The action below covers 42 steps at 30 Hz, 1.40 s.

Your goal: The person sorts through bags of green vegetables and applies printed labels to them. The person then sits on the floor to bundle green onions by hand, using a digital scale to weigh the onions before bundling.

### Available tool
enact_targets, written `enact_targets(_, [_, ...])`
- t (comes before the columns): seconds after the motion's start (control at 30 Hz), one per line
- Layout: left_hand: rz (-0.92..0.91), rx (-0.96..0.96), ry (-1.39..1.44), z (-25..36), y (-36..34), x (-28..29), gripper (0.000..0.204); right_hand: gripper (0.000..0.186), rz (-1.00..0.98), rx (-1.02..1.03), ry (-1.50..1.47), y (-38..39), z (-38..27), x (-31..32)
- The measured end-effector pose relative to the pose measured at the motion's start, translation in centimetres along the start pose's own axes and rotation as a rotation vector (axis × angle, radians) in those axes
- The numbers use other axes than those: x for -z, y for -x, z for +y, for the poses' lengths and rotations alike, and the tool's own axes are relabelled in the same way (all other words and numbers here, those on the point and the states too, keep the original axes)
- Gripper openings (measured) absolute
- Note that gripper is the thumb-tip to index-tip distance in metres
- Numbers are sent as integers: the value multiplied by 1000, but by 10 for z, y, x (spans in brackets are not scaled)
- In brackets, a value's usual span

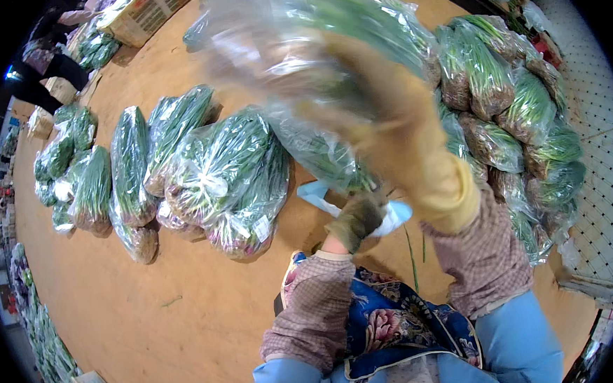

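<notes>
My left hand, in a dark greenish work glove, looks curled at the lower end of a clear plastic bag of long green vegetables. What its fingers hold is hidden. My right hand, in a yellow-tan glove, is raised over the upper part of that bag and smeared by motion. Its fingers cannot be made out. Blurred clear plastic and green leaves spread above and around it. A pale blue and white sheet-like piece lies beneath my left hand.
Bagged greens stand in a row on the tan floor to the left. More bags are heaped at the right, beside a dotted pale surface. A carton and a dark-clothed person are at the far left.
</notes>
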<state>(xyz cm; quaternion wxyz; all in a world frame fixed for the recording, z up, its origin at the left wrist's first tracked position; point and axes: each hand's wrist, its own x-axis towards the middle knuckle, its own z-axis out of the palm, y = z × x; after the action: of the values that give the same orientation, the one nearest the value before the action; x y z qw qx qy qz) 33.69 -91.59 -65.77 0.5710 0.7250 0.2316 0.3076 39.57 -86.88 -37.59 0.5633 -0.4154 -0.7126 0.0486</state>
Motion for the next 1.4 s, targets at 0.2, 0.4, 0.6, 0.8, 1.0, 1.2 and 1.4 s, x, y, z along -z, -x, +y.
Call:
enact_targets(0.2, [51,651,926,72,-43,53,19,47,-149,-458,294,30,16,40])
enact_targets(0.4, [-162,645,1224,62,-55,35,29,66,-283,-1138,98,164,65,90])
enact_targets(0.6, [-355,583,939,79,-68,-9,34,55,101,-1306,-2,185,72,134])
enact_targets(0.8, [-490,719,729,71,-76,-53,30,46,-458,-567,944,214,51,185])
enact_targets(1.0, [-772,758,685,70,-70,-113,34,29,-402,-1044,170,253,32,222])
enact_targets(1.2, [-910,801,305,65,-67,-167,40,21,-195,-1151,112,314,30,261])
enact_targets(1.4, [-934,934,729,48,-75,-209,46,23,-159,-1105,70,386,60,279])
